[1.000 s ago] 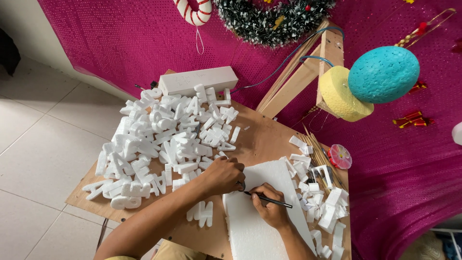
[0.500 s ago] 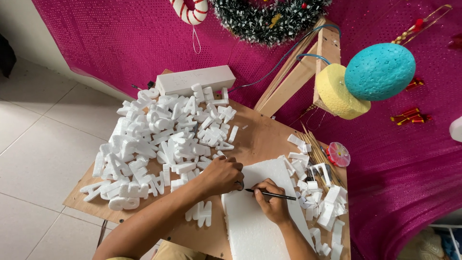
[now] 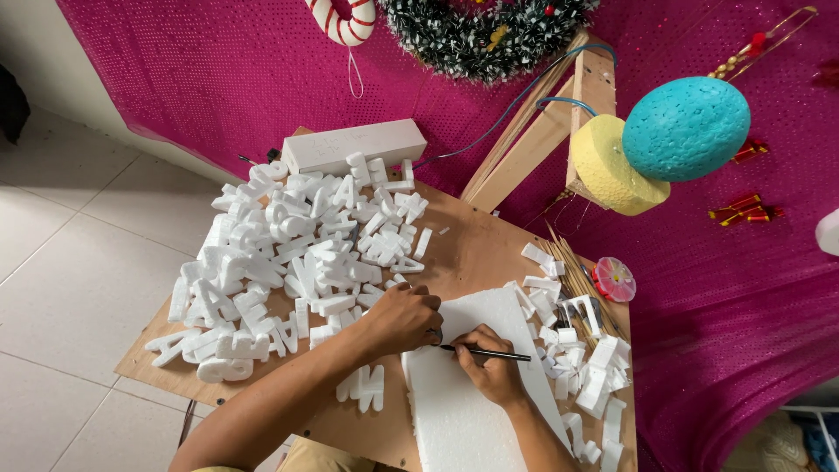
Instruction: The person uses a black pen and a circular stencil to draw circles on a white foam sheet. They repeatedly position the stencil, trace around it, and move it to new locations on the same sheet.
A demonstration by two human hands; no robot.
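Fingers of the right hand (image 3: 492,371) stay clamped on the black pen (image 3: 486,353), tip barely shifted at the foam sheet's (image 3: 476,411) ten o'clock corner, left hand (image 3: 404,319) curled, still pinning it.

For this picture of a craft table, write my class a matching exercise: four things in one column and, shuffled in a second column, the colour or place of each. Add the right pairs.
Things
1. pen
2. foam ball
3. pile of cut foam letters
4. foam disc

Colour or place
A. yellow, fixed to a wooden frame
B. white, heaped on the board to the left of both hands
C. teal, at upper right
D. dark and thin, held in the right hand over the white foam sheet

Pairs: 1-D, 2-C, 3-B, 4-A
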